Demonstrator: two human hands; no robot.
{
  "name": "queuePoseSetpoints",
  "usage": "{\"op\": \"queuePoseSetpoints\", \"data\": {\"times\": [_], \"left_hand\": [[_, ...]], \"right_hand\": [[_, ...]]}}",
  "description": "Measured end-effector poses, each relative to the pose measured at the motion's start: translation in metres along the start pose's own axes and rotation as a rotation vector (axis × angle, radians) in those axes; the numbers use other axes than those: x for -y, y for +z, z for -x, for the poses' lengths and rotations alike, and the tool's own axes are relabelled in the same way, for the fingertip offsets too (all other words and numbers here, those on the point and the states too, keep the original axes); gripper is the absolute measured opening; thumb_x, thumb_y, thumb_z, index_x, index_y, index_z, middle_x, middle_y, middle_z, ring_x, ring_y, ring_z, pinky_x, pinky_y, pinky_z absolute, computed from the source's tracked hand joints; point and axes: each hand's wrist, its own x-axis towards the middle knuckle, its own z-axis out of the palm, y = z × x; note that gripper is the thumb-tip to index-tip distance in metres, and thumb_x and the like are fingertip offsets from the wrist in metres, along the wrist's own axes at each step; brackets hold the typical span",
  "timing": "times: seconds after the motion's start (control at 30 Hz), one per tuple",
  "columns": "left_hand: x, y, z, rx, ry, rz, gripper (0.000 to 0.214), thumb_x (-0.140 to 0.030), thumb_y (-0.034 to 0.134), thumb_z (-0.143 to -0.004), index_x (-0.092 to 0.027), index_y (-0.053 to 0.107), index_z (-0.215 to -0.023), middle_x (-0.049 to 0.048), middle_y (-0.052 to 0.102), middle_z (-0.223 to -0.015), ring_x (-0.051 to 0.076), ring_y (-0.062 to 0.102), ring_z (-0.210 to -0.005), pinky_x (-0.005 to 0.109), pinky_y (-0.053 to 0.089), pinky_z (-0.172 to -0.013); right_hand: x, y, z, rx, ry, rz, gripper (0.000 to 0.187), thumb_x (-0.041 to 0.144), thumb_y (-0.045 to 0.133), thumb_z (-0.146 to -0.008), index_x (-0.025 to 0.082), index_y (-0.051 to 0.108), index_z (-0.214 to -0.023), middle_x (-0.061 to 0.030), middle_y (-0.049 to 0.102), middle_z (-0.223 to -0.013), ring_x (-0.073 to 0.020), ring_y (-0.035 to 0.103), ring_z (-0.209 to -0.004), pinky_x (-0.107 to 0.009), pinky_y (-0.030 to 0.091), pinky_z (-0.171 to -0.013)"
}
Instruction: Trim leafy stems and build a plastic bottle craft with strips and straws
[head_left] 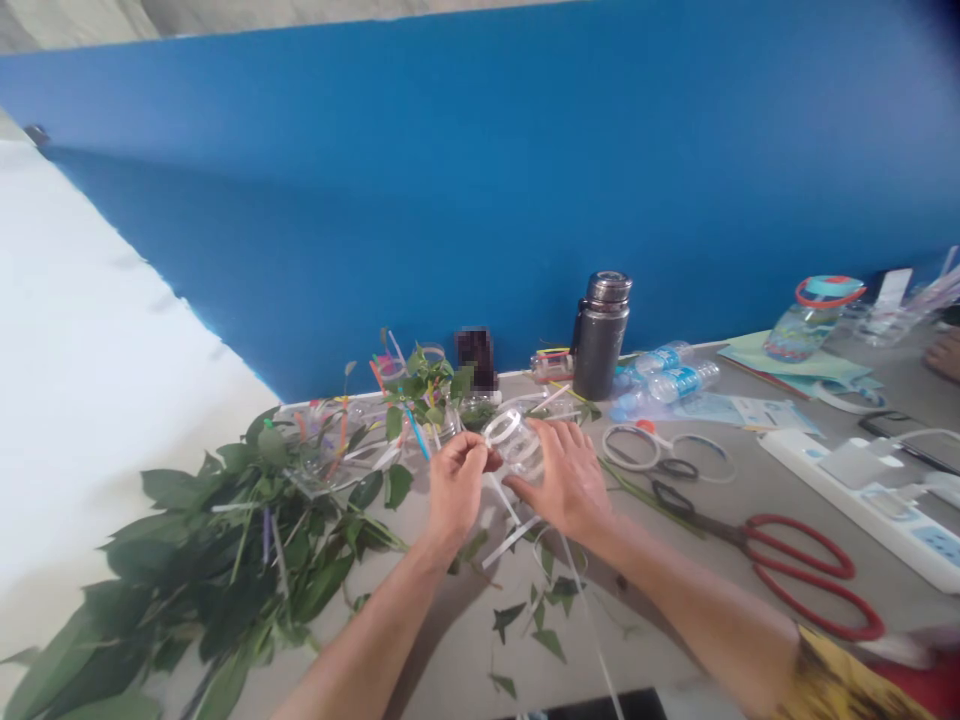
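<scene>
My right hand (571, 482) is wrapped round the side of a small clear plastic cup (519, 452), which lies tilted with its mouth toward the left. A white strip (501, 428) circles the cup's rim. At that rim my left hand (456, 488) has thumb and fingers pinched together on the strip's edge. Loose white strips (511, 540) lie on the table below the hands. Cut ivy leaves (551, 642) are scattered nearer to me.
Leafy green branches (217, 550) spread over the left side. Red-handled scissors (780, 560), a white power strip (870, 510) and plastic water bottles (679, 382) lie to the right. A dark thermos (601, 340) stands by the blue partition (480, 180). Another person's hand (943, 352) shows far right.
</scene>
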Motion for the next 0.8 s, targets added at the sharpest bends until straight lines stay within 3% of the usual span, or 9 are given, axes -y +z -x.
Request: {"op": "queuePoseSetpoints", "data": {"times": [0.1,0.23,0.47,0.63,0.8], "left_hand": [[0.001,-0.001,0.002,0.057,0.046,0.051,0.013,-0.028,0.062,-0.076,-0.019,0.064,-0.067,0.0,0.066,-0.067,0.015,0.064,-0.067,0.029,0.052,-0.072],[0.0,-0.001,0.004,0.166,0.09,0.161,0.014,-0.027,0.063,-0.079,-0.018,0.065,-0.069,0.0014,0.065,-0.069,0.015,0.061,-0.069,0.03,0.051,-0.072],[-0.008,-0.004,0.005,0.287,-0.062,0.469,0.013,-0.028,0.072,-0.07,-0.018,0.064,-0.067,0.0018,0.064,-0.077,0.017,0.063,-0.068,0.032,0.051,-0.067],[-0.012,-0.01,0.001,0.378,-0.132,0.553,0.015,-0.027,0.072,-0.067,-0.017,0.062,-0.062,0.0046,0.064,-0.081,0.017,0.061,-0.07,0.033,0.05,-0.064],[-0.015,-0.014,-0.001,0.388,-0.202,0.608,0.017,-0.026,0.069,-0.066,-0.017,0.057,-0.059,0.0045,0.058,-0.075,0.017,0.057,-0.066,0.032,0.048,-0.061]], "right_hand": [[-0.002,-0.005,-0.005,0.074,0.108,-0.237,0.066,0.032,0.077,-0.075,0.02,0.051,-0.135,-0.0137,0.067,-0.126,-0.0352,0.059,-0.117,-0.052,0.048,-0.097],[-0.008,-0.014,-0.011,0.196,0.253,-0.622,0.055,0.029,0.07,-0.078,0.023,0.055,-0.131,-0.0076,0.07,-0.122,-0.029,0.065,-0.111,-0.047,0.051,-0.095],[-0.019,-0.007,-0.013,0.312,0.437,-1.269,0.052,0.044,0.069,-0.085,0.023,0.058,-0.13,-0.0058,0.071,-0.113,-0.0254,0.069,-0.102,-0.04,0.056,-0.087],[-0.014,-0.008,-0.013,0.324,0.452,-1.468,0.051,0.045,0.083,-0.076,0.022,0.063,-0.117,-0.0053,0.072,-0.105,-0.0225,0.07,-0.094,-0.035,0.057,-0.078],[-0.02,-0.009,-0.019,0.405,0.573,-1.705,0.039,0.05,0.073,-0.083,0.021,0.068,-0.107,-0.0057,0.074,-0.095,-0.0218,0.072,-0.081,-0.034,0.057,-0.068]]}}
